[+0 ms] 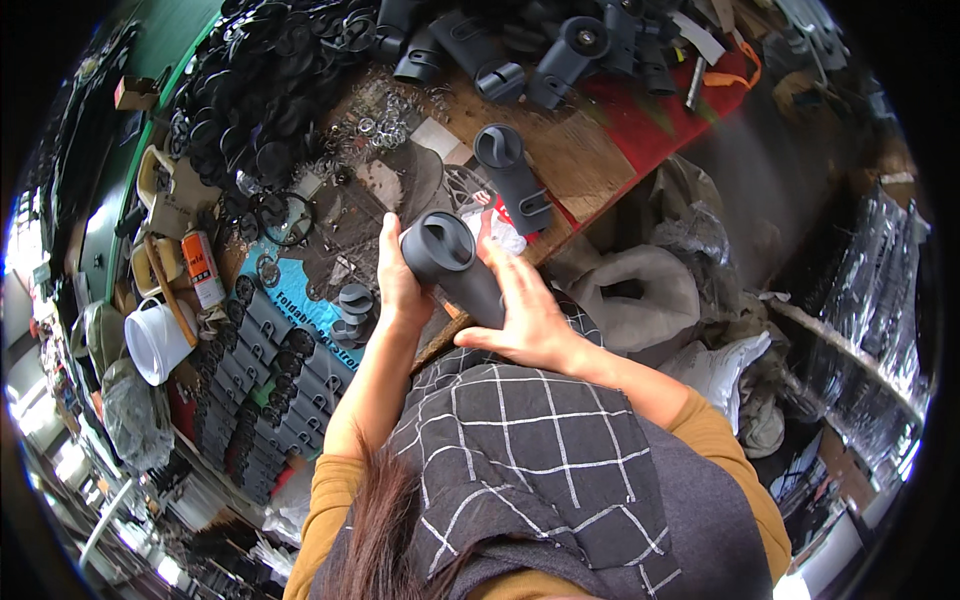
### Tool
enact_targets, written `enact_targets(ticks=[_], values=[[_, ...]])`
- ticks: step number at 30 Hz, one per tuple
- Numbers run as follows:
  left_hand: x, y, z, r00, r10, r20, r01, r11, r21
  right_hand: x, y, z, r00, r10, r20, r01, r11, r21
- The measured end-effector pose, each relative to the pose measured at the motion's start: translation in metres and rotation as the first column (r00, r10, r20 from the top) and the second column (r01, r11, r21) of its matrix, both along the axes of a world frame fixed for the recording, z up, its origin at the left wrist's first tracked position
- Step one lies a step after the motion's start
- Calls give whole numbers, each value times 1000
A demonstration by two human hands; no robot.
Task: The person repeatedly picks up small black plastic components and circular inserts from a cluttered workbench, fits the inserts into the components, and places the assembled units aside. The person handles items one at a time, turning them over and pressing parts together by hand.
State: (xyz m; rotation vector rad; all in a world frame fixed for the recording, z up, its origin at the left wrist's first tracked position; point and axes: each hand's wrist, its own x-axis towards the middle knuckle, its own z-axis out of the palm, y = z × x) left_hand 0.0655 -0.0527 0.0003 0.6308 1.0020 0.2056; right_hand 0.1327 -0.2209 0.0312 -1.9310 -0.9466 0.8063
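Note:
Between my hands, above the front edge of the bench, is a dark grey plastic housing (470, 285). Its round end, with a curved raised bar across a recess, faces up and to the left. My left hand (402, 285) grips it beside the round end, thumb raised along the side. On the other side, my right hand (535, 310) wraps its long body; part of the fingers is hidden. A similar grey housing (515, 180) lies on the bench just beyond my hands. Small grey round parts (354, 305) sit left of my left wrist.
Black round caps (260, 90) heap at the far left, beside loose metal rings (375, 125). More grey housings (570, 60) are piled at the back. Rows of grey parts (265, 370) lie left, near a white bucket (158, 340) and an orange-and-white can (203, 268). Sacks (640, 300) stand right.

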Motion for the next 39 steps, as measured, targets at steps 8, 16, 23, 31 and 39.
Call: enact_targets(ticks=[8,16,23,31,39], values=[[-19,6,0,980,-197,3,197,979,-55,-32,-2,-14,985,-73,-156,73,997,-5],[-45,-1,3,919,-388,-66,265,486,833,-62,6,22,882,-179,-436,186,982,-26],[-55,1,16,926,-270,262,216,951,220,-76,11,29,974,-215,64,210,974,82],[-42,-17,20,921,234,311,-289,946,144,-77,25,26,966,-254,-43,255,967,17],[-34,-7,18,914,214,346,-276,950,143,-63,35,30,959,-254,-127,257,966,6]])
